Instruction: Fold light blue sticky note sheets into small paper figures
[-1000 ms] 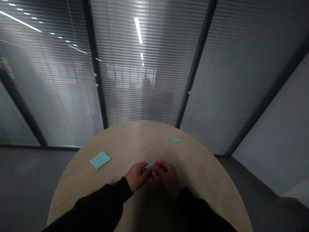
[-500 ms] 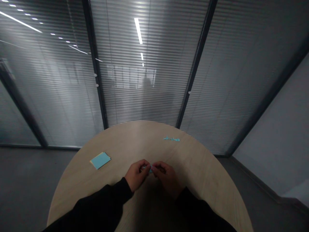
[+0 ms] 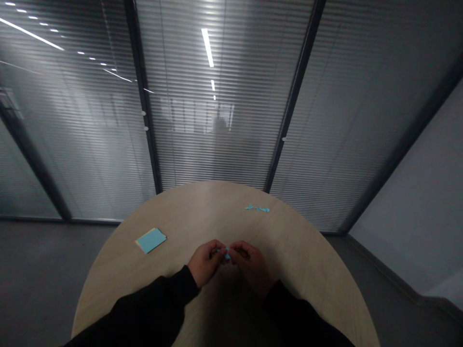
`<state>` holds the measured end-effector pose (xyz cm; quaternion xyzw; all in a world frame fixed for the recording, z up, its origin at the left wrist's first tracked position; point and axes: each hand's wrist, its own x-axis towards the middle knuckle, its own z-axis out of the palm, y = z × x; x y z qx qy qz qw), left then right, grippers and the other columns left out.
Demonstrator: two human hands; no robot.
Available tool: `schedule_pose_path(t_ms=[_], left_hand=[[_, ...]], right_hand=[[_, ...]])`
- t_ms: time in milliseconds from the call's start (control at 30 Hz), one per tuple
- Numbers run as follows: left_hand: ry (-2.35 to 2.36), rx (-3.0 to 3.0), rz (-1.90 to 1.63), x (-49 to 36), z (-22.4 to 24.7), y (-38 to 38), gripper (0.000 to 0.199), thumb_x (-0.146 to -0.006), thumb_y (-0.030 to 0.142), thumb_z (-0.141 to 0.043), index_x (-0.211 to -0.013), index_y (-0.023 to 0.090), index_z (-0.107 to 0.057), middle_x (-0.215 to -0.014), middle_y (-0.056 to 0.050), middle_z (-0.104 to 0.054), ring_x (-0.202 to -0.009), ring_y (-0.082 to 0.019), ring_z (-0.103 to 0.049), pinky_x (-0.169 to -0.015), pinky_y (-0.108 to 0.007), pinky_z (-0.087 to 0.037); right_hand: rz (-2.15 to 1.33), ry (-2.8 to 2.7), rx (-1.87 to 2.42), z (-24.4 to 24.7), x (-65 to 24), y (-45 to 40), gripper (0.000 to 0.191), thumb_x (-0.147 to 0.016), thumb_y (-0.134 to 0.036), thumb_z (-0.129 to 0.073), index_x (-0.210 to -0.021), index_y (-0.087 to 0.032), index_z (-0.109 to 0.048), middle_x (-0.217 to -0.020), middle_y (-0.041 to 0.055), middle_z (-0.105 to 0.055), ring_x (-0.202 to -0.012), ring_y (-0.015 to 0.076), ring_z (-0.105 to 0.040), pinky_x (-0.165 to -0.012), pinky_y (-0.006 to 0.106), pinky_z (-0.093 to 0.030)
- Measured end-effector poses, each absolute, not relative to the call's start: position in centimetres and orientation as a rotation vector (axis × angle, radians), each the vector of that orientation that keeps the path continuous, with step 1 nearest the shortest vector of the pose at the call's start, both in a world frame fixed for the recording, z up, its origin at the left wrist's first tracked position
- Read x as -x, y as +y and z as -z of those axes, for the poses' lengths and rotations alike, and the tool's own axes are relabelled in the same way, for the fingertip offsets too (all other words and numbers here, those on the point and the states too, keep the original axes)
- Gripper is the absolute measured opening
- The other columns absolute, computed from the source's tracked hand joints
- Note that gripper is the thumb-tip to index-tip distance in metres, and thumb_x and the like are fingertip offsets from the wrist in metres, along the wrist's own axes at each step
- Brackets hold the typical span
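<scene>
Blue slip (image 3: 227, 255): located between the left hand (image 3: 203, 260) and the right hand (image 3: 252, 262), over the near-middle part of the tabletop (image 3: 307, 270). Contact between slip and tabletop cannot be told from this view.

Left fingers: curled, thumb pressing inward, pinching the slip. Right fingers: bent, tips meeting the left tips, also pinching the slip. Each hand covers part of it.

Change: one second ago, the slip shows as a wider strip, with the right fingertips at its right end. Half a second ago, it is almost covered. Now a small portion shows at and just below the meeting fingertips. The right fingertips are closer to the left than at the first of these instants.

Meaning: the work appears concentrated on a small area of the slip, using a fine two-handed pinch. Whether the slip is folded, turned or merely covered cannot be told.

Unchanged: the stack (image 3: 151, 240) rests on the left side of the tabletop; the scraps (image 3: 257, 208) lie near the far edge, right of centre. Neither is touched
</scene>
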<state>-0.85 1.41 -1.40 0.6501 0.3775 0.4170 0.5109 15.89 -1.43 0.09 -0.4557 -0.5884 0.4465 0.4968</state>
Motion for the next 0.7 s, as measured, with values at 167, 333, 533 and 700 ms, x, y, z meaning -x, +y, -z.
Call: schedule_pose_path(t_ms=[167,333,533,700], left_hand=[[0.867,-1.509,-1.012,0.7,1.3,1.5,0.036,-0.084,0.05,-0.063,-0.089,0.015,-0.061,-0.079,-0.008,-0.071,-0.073,-0.018,-0.065,-0.068,-0.03,-0.048],[0.796,-1.443,-0.962,0.7,0.6,1.2,0.044,-0.078,0.052,-0.071,-0.097,0.014,-0.06,-0.083,-0.009,-0.072,-0.071,-0.017,-0.065,-0.065,-0.028,-0.046],[0.826,-1.495,-0.954,0.8,0.4,1.2,0.039,-0.079,0.051,-0.07,-0.089,0.014,-0.06,-0.084,-0.01,-0.073,-0.073,-0.017,-0.065,-0.065,-0.027,-0.044],[0.806,-1.5,-0.901,0.8,0.7,1.4,0.041,-0.078,0.055,-0.067,-0.083,0.015,-0.061,-0.081,-0.009,-0.072,-0.07,-0.017,-0.064,-0.064,-0.028,-0.043]], right_hand=[[-1.076,-1.405,1.12,-0.2,-15.9,-1.5,0.031,-0.079,-0.047,-0.071,-0.086,-0.016,-0.068,-0.077,0.0045,-0.07,-0.072,0.0189,-0.066,-0.068,0.03,-0.051],[-1.104,-1.326,1.086,-0.5,-16.0,-1.5,0.033,-0.076,-0.047,-0.073,-0.086,-0.017,-0.067,-0.078,0.005,-0.071,-0.074,0.0202,-0.068,-0.072,0.032,-0.053],[-1.101,-1.306,1.07,0.2,-15.9,-1.1,0.033,-0.077,-0.048,-0.072,-0.087,-0.017,-0.066,-0.077,0.0047,-0.071,-0.074,0.0198,-0.068,-0.071,0.032,-0.054],[-1.094,-1.332,1.066,-0.3,-15.9,-1.3,0.03,-0.079,-0.046,-0.069,-0.086,-0.017,-0.065,-0.072,0.003,-0.069,-0.069,0.0186,-0.066,-0.067,0.031,-0.052]])
